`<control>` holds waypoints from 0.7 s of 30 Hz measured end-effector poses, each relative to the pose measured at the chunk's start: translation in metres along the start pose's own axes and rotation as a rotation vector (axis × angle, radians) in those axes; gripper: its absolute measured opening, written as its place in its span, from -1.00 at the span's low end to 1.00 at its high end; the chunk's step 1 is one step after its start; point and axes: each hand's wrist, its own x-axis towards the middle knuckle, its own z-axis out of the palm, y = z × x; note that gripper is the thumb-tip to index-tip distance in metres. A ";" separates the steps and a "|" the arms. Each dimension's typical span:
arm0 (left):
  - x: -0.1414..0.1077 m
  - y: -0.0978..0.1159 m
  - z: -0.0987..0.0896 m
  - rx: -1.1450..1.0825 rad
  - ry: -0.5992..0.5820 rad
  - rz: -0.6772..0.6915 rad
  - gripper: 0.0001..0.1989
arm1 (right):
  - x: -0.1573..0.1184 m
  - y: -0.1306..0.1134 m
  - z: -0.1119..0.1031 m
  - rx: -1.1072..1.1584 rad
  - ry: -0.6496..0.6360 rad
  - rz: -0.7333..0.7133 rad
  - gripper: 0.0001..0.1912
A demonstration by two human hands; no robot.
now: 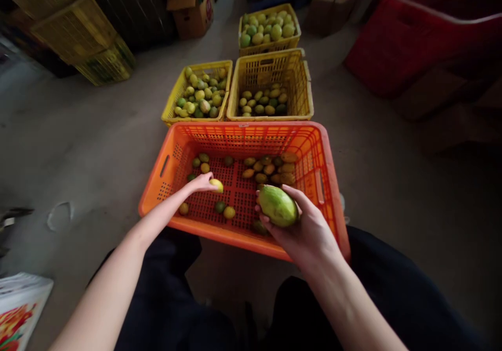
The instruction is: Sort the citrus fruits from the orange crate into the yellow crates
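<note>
The left hand (202,182) grips a yellow fruit (217,185) — over the orange crate (215,231) — and the right hand (314,230), apart from the left, is wrapped around a bigger green fruit (279,206), also over this crate; other fruits (269,169) are lying inside
</note>
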 end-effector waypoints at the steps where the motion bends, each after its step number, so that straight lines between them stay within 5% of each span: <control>1: -0.010 0.010 -0.011 -0.047 0.020 0.037 -0.63 | 0.000 0.002 0.001 -0.006 -0.014 0.005 -0.85; 4: -0.053 0.042 -0.039 -0.366 -0.003 0.185 -0.67 | -0.002 0.009 0.004 -0.021 -0.061 -0.002 -0.92; 6: -0.087 0.061 -0.047 -0.791 -0.091 0.321 -0.66 | -0.005 0.016 0.007 -0.027 -0.096 -0.008 -0.95; 10: -0.149 0.087 -0.038 -1.211 -0.128 0.460 -0.66 | -0.016 0.029 0.012 -0.036 -0.177 -0.006 -0.96; 15: -0.192 0.096 -0.014 -0.975 -0.034 0.499 -0.71 | -0.018 0.037 0.007 -0.115 -0.266 -0.079 -0.91; 18: -0.202 0.100 -0.007 -0.732 0.086 0.513 -0.73 | -0.012 0.038 0.000 -0.232 -0.350 -0.153 -0.87; 21: -0.203 0.104 -0.007 -0.742 0.209 0.514 -0.69 | -0.010 0.041 -0.002 -0.386 -0.466 -0.215 -0.81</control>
